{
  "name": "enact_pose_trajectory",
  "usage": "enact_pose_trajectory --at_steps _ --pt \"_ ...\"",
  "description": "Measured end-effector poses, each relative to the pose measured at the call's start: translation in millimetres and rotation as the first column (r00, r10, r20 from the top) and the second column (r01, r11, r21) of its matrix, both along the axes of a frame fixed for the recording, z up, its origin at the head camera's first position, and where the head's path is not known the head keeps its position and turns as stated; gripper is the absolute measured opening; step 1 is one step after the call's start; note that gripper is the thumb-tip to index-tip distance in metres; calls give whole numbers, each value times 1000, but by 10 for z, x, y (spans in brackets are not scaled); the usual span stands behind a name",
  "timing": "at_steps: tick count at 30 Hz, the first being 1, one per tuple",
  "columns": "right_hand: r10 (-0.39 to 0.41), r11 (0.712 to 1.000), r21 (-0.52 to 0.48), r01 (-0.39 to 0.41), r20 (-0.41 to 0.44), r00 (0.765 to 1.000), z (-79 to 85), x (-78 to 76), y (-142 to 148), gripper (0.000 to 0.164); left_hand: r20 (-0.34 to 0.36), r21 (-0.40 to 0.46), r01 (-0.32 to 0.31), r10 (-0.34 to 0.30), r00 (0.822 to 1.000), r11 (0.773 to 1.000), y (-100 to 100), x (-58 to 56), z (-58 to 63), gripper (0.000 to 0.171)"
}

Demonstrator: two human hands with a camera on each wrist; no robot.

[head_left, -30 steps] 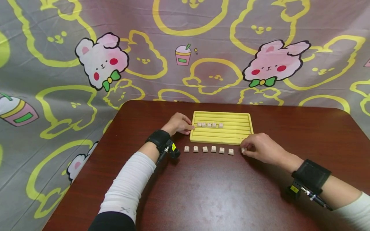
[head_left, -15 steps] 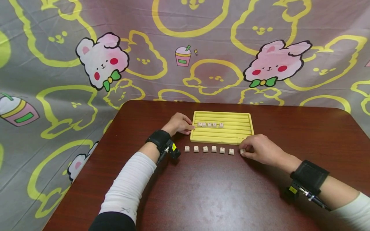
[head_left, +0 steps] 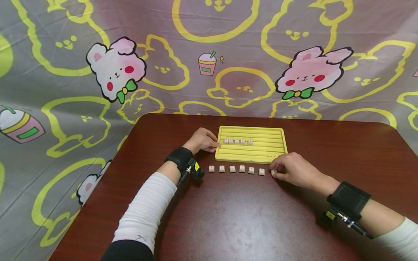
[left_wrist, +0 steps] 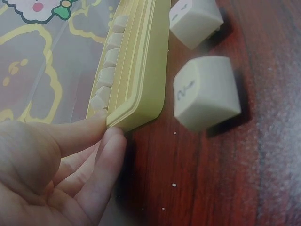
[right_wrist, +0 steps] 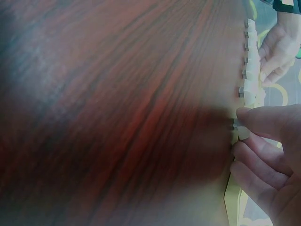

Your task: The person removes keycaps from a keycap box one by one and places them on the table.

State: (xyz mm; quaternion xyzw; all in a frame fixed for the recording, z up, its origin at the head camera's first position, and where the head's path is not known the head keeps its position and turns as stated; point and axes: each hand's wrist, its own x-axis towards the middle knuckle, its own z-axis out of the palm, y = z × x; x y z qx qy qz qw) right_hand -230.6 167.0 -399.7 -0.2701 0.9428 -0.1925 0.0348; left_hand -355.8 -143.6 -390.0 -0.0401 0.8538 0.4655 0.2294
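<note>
A yellow ribbed tray lies on the table, with several white keycaps standing in one of its grooves toward the left. My left hand pinches the tray's left end between thumb and fingers, as the left wrist view shows at the corner. In front of the tray runs a row of loose keycaps, spaced apart. At the row's right end my right hand pinches one keycap, partly covered by the fingers. Dark marks show on a nearby keycap in the left wrist view.
The dark red-brown table reaches back to a patterned cloth with cartoon animals. Each wrist wears a black strap with a small camera; the left strap sits left of the keycap row.
My right hand has shifted slightly left and toward me with its keycap, near the row's end. The left hand keeps its hold on the tray.
</note>
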Motion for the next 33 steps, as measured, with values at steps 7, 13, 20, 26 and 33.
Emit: enact_pose_trajectory --at_steps 7,13,20,26,33 --pt "9 1000 -4 -9 -13 1000 -10 5 -11 14 2 -11 5 -5 1000 1000 -12 -3 -9 27" --pt "10 1000 -8 -10 -19 1000 -22 9 -32 14 -1 5 9 -9 1000 1000 -17 0 -11 27" --pt "14 1000 -15 -14 -24 1000 -36 14 -41 15 -1 20 13 -13 1000 1000 -26 -9 -26 26" --pt "14 1000 -24 -15 -26 1000 -45 14 -46 16 0 20 16 -16 1000 1000 -32 -11 -24 26" --pt "13 1000 -25 -14 -26 1000 -47 26 -59 17 -9 33 18 -18 1000 999 -39 -10 -45 28"
